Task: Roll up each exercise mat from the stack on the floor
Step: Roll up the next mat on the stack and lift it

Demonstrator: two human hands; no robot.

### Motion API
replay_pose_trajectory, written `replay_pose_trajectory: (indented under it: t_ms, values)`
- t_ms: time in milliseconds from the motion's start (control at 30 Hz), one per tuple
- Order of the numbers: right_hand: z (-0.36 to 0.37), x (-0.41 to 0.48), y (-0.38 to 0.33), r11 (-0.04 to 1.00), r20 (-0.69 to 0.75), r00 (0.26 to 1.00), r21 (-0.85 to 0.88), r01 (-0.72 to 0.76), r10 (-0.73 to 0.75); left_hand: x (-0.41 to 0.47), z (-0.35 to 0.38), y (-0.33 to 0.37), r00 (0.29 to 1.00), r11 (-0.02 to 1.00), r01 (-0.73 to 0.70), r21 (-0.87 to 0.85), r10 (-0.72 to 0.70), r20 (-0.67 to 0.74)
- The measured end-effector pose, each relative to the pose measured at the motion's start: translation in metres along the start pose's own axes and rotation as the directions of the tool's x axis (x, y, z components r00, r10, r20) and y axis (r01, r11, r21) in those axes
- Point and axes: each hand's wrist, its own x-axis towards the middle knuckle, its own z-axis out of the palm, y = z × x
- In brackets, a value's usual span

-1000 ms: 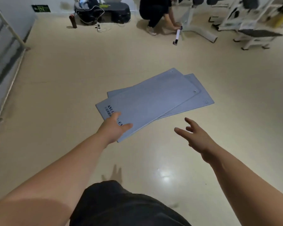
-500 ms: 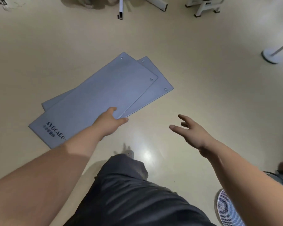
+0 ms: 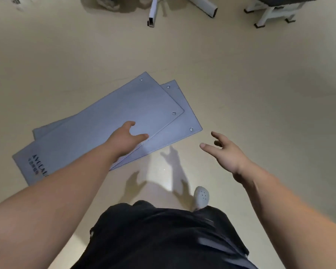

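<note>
Head view. Flat on floor (image 3: pixel 260 94), unrolled: top mat (image 3: pixel 109 117) skewed over bottom mat (image 3: pixel 176 133), eyelet ends toward 1 o'clock. Left hand (image 3: pixel 127 137) above top mat's near long edge, fingers relaxed, grasping nothing; contact unclear. Right hand (image 3: pixel 225 154) at 3 o'clock of the stack, splayed, empty, over bare floor. White shoe (image 3: pixel 201 197) at 6 o'clock.

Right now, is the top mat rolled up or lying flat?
Flat. The top mat lies fully spread on the lower mat, with no curl visible anywhere.
</note>
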Motion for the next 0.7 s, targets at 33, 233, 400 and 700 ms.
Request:
replay_pose_trajectory:
  t_ms: [33,233,400,700]
  values:
    - [-0.021,0.022,-0.007,1.0,0.037,0.999,-0.018,0.013,-0.012,0.007,0.01,0.015,0.999,0.999,0.029,-0.025,-0.03,-0.04]
    - [-0.095,0.122,-0.086,0.967,0.295,0.955,-0.23,0.106,-0.034,0.026,0.032,0.088,0.969,0.976,0.136,-0.169,-0.167,-0.185]
    - [-0.089,0.226,-0.16,0.898,0.418,0.906,-0.37,0.238,-0.068,0.083,0.04,0.104,0.921,0.912,0.2,-0.358,-0.3,-0.249]
    - [-0.081,0.367,-0.266,0.684,0.615,0.787,-0.556,0.472,-0.044,0.18,0.02,0.153,0.841,0.797,0.309,-0.519,-0.484,-0.242]
